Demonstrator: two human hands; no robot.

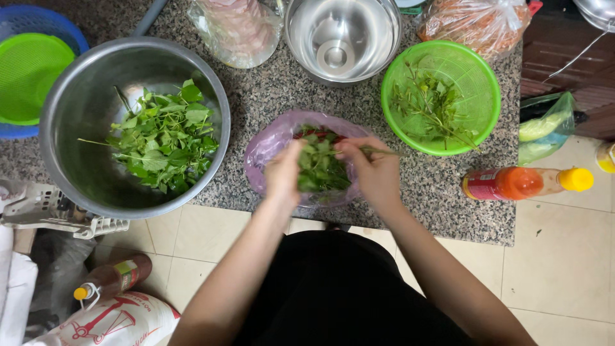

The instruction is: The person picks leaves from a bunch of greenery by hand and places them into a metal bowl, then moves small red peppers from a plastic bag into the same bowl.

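Observation:
Both my hands work over a pink plastic bag point(269, 144) on a speckled stone counter point(448, 192). A bunch of leafy green herbs point(320, 165) lies between them. My left hand point(284, 173) pinches the leaves at the bunch's left side. My right hand point(375, 170) grips the stems, with one stem poking out to the right. To the left, a large steel bowl point(77, 115) holds picked green leaves point(165, 138). At the right, a green plastic colander point(477, 77) contains bare stems point(426, 106).
An empty steel bowl point(343, 38) and plastic bags point(237, 29) sit at the back. A green strainer in a blue basket point(29, 70) is far left. An orange sauce bottle point(525, 182) lies at the counter's right edge. Tiled floor, another bottle point(112, 279) and a sack are below.

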